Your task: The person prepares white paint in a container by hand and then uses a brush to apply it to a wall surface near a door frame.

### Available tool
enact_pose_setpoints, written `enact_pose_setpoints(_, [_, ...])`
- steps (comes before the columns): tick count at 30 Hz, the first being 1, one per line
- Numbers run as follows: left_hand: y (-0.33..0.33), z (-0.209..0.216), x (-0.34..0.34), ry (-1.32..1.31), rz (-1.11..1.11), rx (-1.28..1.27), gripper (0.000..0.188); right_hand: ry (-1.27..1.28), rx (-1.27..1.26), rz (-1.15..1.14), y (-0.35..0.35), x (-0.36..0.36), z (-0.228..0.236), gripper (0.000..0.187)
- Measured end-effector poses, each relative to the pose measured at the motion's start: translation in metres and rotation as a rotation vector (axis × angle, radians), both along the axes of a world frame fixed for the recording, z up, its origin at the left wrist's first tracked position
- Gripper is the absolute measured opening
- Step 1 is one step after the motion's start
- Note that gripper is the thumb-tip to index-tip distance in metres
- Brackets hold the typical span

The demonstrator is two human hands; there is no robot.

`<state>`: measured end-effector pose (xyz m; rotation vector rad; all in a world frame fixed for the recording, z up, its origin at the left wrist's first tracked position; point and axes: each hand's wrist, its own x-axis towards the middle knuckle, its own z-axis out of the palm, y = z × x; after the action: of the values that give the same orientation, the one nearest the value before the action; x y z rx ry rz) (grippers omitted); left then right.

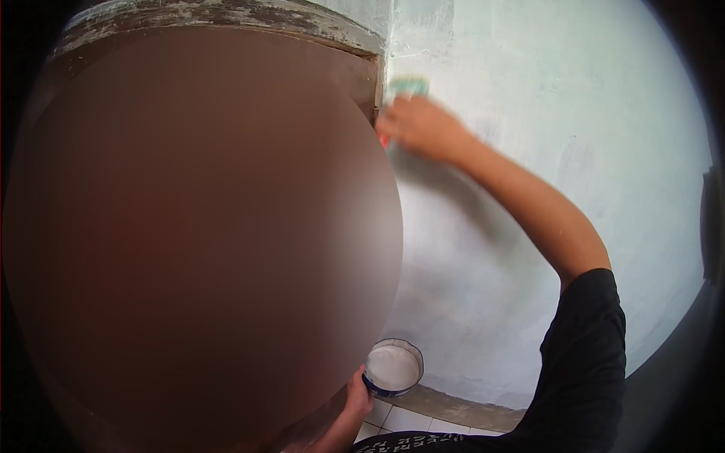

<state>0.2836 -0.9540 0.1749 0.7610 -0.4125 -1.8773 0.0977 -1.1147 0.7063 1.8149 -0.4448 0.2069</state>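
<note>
My right hand (424, 127) is raised to the wall at the upper middle, closed around a paintbrush (410, 85). The brush is smeared by motion; its pale green head points up against the wall, beside the door frame's edge, and a red bit of handle shows below my fingers. Low in the view, my left hand (358, 394) grips the side of a round, dark blue can (390, 392). White paint (394, 367) lies inside the can. Part of the left hand and forearm is hidden by a large blurred patch.
A pale, patchily painted wall (589, 166) fills the right side. An arched, worn wooden frame (226, 16) tops a brown door area at left, mostly covered by the blur. White floor tiles (408, 420) and a grey wall base (468, 408) show below; something dark stands at the far right.
</note>
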Motion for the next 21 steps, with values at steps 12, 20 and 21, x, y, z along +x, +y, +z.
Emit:
enact_pose_setpoints(12, [0.005,0.006,-0.002,-0.013,0.005,0.037,0.039,-0.880,0.606,-0.010,-0.002,-0.002,0.012,0.034])
enact_pose_setpoints(20, [-0.003,-0.015,0.009,0.077,0.032,0.002,0.040,-0.921,-0.082,0.358,0.025,0.012,0.143,0.019])
enact_pose_setpoints(21, [-0.002,-0.016,0.007,0.076,0.028,0.007,0.040,-0.923,-0.079,0.352,0.027,0.012,0.144,0.019])
